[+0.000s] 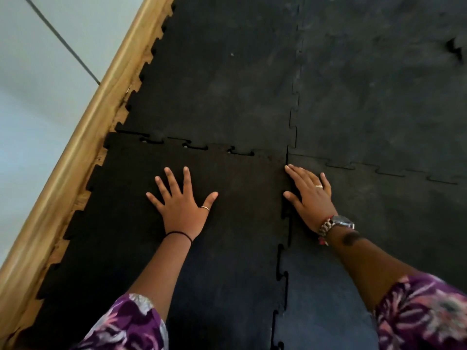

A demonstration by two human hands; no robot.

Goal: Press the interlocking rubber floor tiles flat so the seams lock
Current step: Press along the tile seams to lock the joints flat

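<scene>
Black interlocking rubber tiles cover the floor. My left hand lies flat with fingers spread on the near left tile. My right hand rests palm down with fingers together along the toothed seam between that tile and the near right tile. The far seam of the near left tile sits slightly raised, with small gaps at its teeth against the far left tile. The far right tile lies flat.
A wooden skirting board runs diagonally along the left edge of the tiles, with a pale wall beyond it. A strip of wood floor shows between tile teeth and skirting. A lifted tile corner shows at far right.
</scene>
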